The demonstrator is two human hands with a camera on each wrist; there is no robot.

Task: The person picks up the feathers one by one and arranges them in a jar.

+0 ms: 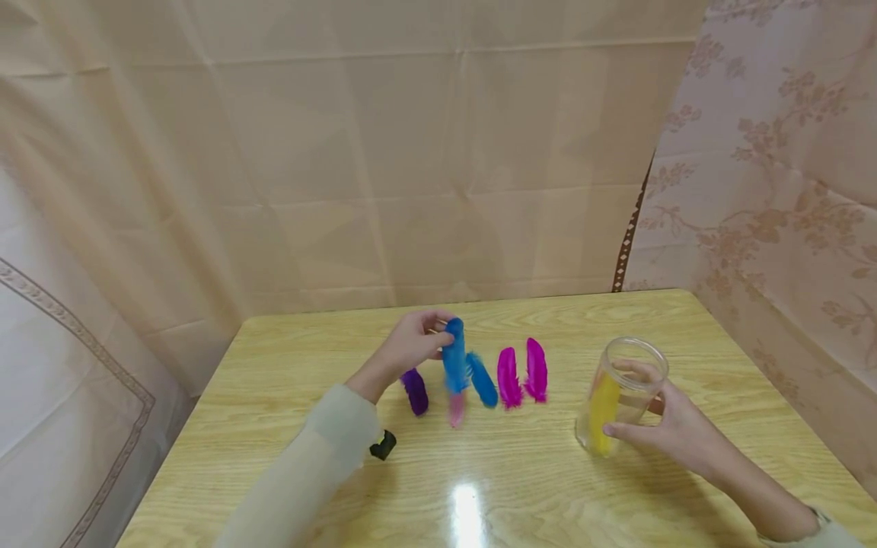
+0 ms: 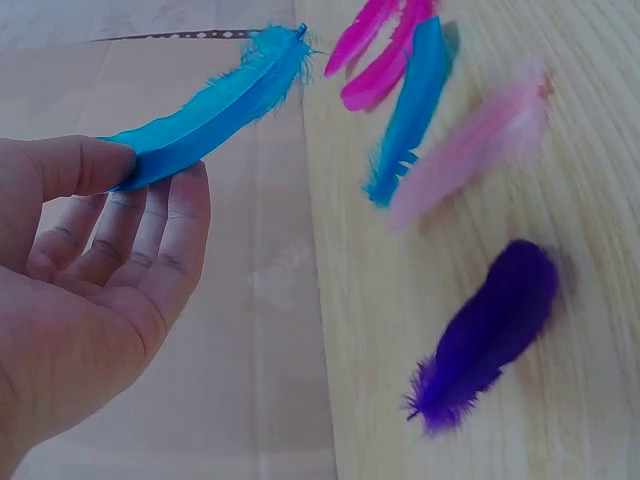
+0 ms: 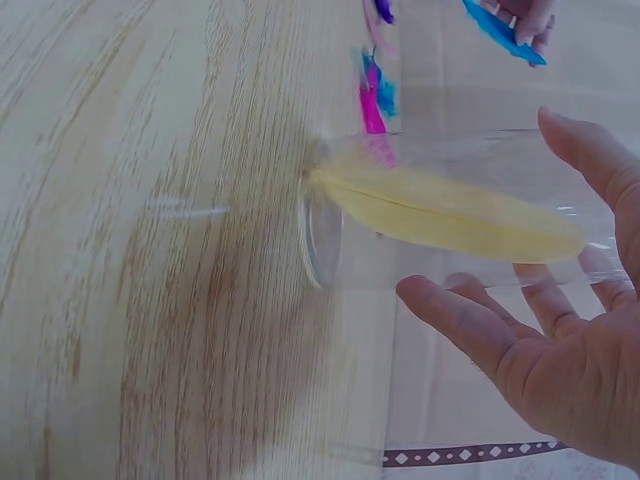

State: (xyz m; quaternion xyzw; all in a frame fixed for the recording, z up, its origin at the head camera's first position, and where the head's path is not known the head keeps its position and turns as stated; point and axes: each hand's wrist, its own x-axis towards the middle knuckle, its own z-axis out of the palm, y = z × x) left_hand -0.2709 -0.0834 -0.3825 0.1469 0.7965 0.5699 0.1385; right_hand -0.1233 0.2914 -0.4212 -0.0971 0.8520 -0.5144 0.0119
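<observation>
My left hand [image 1: 411, 340] pinches a blue feather [image 1: 454, 354] by one end between thumb and fingers, holding it above the table. In the left wrist view the rest of this feather [image 2: 215, 115] sticks out past the fingertips. My right hand [image 1: 674, 426] grips a clear open-topped jar [image 1: 637, 407], its thumb and fingers on opposite sides. A yellow feather [image 3: 450, 213] stands inside the jar, its fluffy end at the base. Below the left hand lie a pink feather [image 2: 475, 155], a second blue feather [image 1: 483, 379] and a purple feather [image 1: 415, 392].
Two magenta feathers, one left [image 1: 508, 377] and one right [image 1: 537, 370], lie between the hands on the wooden table [image 1: 534, 487]. A small black object [image 1: 384, 445] sits by the left sleeve. Beige cloth [image 1: 411, 152] hangs behind the table's far edge.
</observation>
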